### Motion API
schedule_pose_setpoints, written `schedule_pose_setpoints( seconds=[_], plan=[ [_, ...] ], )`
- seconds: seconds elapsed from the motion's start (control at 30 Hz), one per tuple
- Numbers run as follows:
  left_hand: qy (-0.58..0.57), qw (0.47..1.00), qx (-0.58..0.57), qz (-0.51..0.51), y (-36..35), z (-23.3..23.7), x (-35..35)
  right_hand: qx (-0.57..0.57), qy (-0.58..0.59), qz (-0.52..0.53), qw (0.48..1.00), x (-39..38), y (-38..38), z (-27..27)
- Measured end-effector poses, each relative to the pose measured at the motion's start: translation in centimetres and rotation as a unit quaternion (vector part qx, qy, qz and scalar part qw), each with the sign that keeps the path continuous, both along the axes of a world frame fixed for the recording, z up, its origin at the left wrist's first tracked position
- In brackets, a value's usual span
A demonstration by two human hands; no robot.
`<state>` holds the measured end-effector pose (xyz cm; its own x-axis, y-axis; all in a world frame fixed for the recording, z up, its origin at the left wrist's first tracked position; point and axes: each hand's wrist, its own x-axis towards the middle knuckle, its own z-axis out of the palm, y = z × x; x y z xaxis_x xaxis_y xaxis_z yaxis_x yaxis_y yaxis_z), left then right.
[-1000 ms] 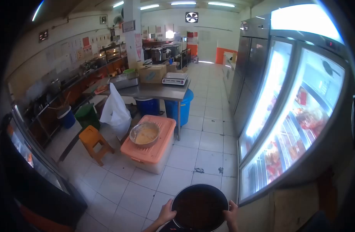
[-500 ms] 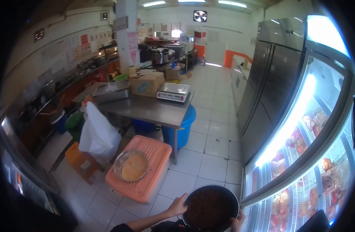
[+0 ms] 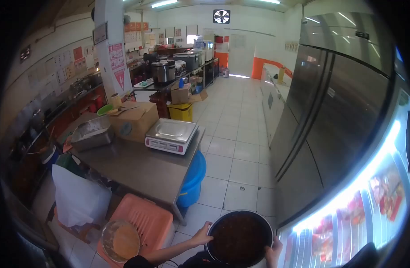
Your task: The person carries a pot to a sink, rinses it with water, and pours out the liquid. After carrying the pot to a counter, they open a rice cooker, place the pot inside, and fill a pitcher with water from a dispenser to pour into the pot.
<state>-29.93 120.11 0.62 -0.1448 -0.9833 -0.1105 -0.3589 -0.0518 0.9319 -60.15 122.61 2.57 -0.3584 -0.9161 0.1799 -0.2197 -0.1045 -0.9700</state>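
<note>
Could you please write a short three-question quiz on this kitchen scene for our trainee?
1. True or false: the left hand and right hand hold opposite sides of the round, dark-lined, pale-rimmed pot.
2. Fill in: the white digital scale with a silver top rests on the ____.
3. Which stands beside the brown cardboard box: a) the rectangular silver metal pan, or b) the round blue plastic tub?

Key: 1. True. 2. Grey metal table. 3. a.
</note>
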Motion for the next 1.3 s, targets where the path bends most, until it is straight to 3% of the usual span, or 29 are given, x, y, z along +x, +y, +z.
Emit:
schedule_pose_setpoints(
  seconds=[0.03, 0.07, 0.1, 0.13, 0.23, 0.3, 0.37, 0.4, 0.47, 0.53, 0.6, 0.7, 0.77, 0.8, 0.83, 0.9, 0.93, 0.97, 1.03, 1.1, 1.27, 1.3],
  plan=[
    [0.000, 1.000, 0.006, 0.005, -2.3, 0.1, 0.5, 0.006, 0.000, 0.005, 1.000, 1.2, -3.1, 3.0],
    [0.051, 0.982, 0.182, -0.002, -5.2, 0.1, 1.0, 0.063, 0.043, 0.043, 0.996, 2.5, -7.2, 6.2],
    [0.103, 0.932, 0.348, -0.008, -7.8, 0.3, 1.5, 0.116, 0.087, 0.081, 0.986, 3.4, -10.7, 8.4],
    [0.080, 0.923, 0.375, -0.044, -10.6, 0.7, 2.0, 0.108, 0.115, 0.099, 0.982, 3.6, -14.8, 7.7],
    [0.139, 0.916, 0.375, 0.004, -18.7, 0.0, 2.5, 0.104, 0.159, 0.140, 0.972, 4.4, -26.3, 7.4],
    [0.143, 0.909, 0.391, 0.022, -25.1, -1.4, 2.9, 0.121, 0.121, 0.149, 0.974, 5.3, -32.7, 8.1],
    [0.228, 0.892, 0.389, 0.035, -31.9, -0.4, 3.2, 0.100, 0.102, 0.136, 0.980, 6.2, -39.0, 10.3],
    [0.229, 0.894, 0.383, 0.033, -35.7, 0.1, 3.4, 0.064, -0.006, 0.164, 0.984, 6.1, -42.5, 8.9],
    [0.140, 0.952, 0.272, -0.010, -41.5, 0.3, 3.1, 0.031, 0.024, 0.145, 0.989, 6.0, -49.4, 9.2],
    [0.211, 0.924, 0.319, 0.020, -47.6, 3.5, 2.5, 0.011, 0.054, 0.125, 0.991, 5.0, -55.2, 9.3],
    [0.295, 0.885, 0.358, 0.050, -53.9, 3.4, 2.4, 0.070, -0.013, 0.177, 0.982, 3.9, -62.0, 9.4],
    [0.315, 0.843, 0.434, 0.040, -60.8, 3.7, 3.5, 0.107, -0.094, 0.251, 0.958, 3.9, -70.3, 10.4],
    [0.265, 0.849, 0.457, 0.020, -66.2, 7.2, 4.5, 0.165, -0.120, 0.264, 0.943, 3.4, -76.9, 6.6],
    [0.213, 0.850, 0.481, -0.004, -68.7, 8.3, 5.0, 0.155, -0.273, 0.136, 0.940, 3.7, -79.9, 3.1],
    [0.220, 0.850, 0.478, 0.001, -71.3, 7.7, 5.3, 0.138, -0.411, 0.005, 0.901, 3.8, -83.2, -1.4],
    [0.325, 0.802, 0.478, 0.152, -75.6, 5.8, 6.0, 0.313, -0.158, 0.245, 0.904, -3.4, -88.5, -24.5],
    [0.337, 0.800, 0.471, 0.155, -77.7, 6.0, 6.5, 0.347, 0.045, 0.261, 0.900, -2.0, -88.5, -25.3],
    [0.299, 0.833, 0.430, 0.179, -79.4, 6.7, 7.3, 0.379, 0.124, 0.261, 0.879, -0.2, -88.6, -26.0],
    [0.269, 0.858, 0.381, 0.215, -82.0, 7.0, 9.0, 0.420, 0.172, 0.294, 0.841, 2.9, -90.9, -27.5],
    [0.208, 0.917, 0.219, 0.259, -85.3, 6.2, 11.2, 0.438, 0.193, 0.341, 0.809, 6.5, -95.3, -27.7],
    [0.158, 0.845, 0.387, 0.334, -92.9, 4.3, 17.3, 0.356, 0.185, 0.450, 0.797, 15.7, -109.8, -30.0],
    [0.148, 0.825, 0.425, 0.343, -94.7, 4.2, 18.9, 0.378, 0.398, 0.464, 0.695, 18.9, -114.4, -31.3]
  ],
)
